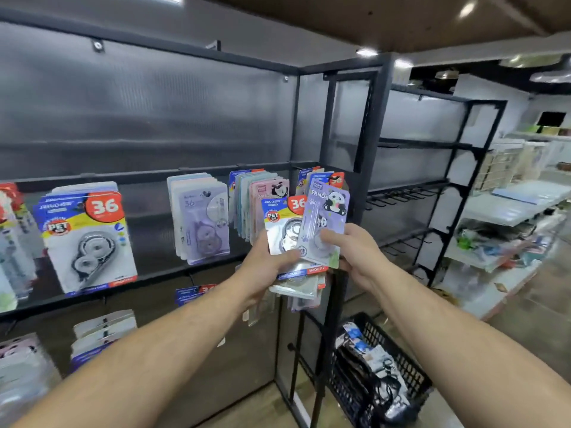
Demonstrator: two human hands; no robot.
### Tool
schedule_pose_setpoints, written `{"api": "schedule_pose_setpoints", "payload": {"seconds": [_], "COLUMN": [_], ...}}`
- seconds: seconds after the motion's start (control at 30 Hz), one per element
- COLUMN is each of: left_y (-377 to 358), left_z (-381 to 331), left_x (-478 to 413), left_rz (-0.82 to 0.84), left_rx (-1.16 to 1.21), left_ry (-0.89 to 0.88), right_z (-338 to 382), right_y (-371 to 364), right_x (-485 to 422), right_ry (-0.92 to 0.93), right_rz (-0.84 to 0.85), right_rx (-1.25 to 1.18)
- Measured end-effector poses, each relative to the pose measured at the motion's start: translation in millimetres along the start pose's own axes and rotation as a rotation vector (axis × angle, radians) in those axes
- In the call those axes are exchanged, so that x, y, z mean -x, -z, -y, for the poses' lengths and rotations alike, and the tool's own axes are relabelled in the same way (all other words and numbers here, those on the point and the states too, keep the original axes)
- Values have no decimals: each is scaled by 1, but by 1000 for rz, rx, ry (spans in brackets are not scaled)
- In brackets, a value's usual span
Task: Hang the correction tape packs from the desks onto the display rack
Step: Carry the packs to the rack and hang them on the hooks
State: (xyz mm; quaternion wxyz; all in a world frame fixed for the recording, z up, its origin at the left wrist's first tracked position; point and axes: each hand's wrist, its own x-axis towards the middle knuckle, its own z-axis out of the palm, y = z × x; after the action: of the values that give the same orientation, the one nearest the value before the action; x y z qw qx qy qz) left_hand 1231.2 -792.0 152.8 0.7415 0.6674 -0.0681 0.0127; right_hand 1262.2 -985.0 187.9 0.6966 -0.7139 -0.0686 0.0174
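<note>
My left hand (268, 263) grips a stack of correction tape packs (282, 225); the front one is blue and white with a red "36" badge. My right hand (355, 254) pinches a purple panda pack (326, 216) by its lower end, held upright just in front of the stack. Both hands are raised before the black display rack (343, 168), near its right corner post. On the rack's hooks hang rows of packs: blue "36" packs (88, 236) at the left, pale purple packs (200, 217) in the middle, pink and mixed packs (265, 188) behind my hands.
More packs hang on a lower rail (102, 335) at the bottom left. A black plastic crate (398, 359) of goods stands on the floor by the rack's corner. A second black rack with bare hooks (411, 193) stands to the right, white shelves (519, 211) beyond it.
</note>
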Motion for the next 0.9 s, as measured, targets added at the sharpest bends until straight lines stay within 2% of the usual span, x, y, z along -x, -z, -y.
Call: {"api": "schedule_pose_setpoints", "payload": {"seconds": [0.23,0.4,0.67,0.9], "left_y": [-52,-77,-87,-86], "left_z": [6,13,12,9], "left_x": [-25,-33,-29,-26], "left_rz": [-210,-367,-542,-521], "left_rx": [-131,-141,-189,-218], "left_ry": [-92,-87,-47,-61], "right_z": [-7,-13,-16,-22], "right_y": [71,87,94,94], "right_x": [-77,-109,-130,-130], "right_ry": [27,10,10,-28], "right_rz": [200,291,265,238], "right_rx": [-24,-36,-65,-21]}}
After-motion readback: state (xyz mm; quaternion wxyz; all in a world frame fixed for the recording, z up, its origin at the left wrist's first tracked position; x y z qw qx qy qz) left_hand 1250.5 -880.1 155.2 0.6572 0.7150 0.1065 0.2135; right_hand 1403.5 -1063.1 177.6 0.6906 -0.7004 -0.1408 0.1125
